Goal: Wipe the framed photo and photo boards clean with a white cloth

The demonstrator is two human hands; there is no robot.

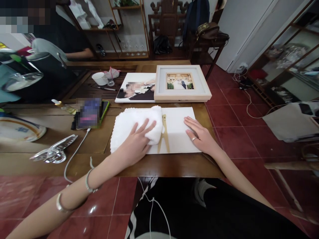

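My left hand [136,141] lies over a fluffy white towel [122,127]. Its fingers are spread on top, and towel bunches up between index finger and thumb. Under the towel is a flat white panel [178,132], whose left part is covered. A narrow tan shape with two splayed legs [163,134] shows on the panel beside the towel's right edge; I cannot tell whether it is printed or a separate piece. My right hand [198,132], wearing a ring, rests flat with fingers extended on the panel's right edge.
Behind the panel, a framed picture [183,93] overlaps a photo print [137,94]. Leftward are a phone [91,113] with a white cable [77,151], a dropper bottle [64,107], a silver ornament [54,151] and a white cup [99,79]. A person [62,36] is across the table.
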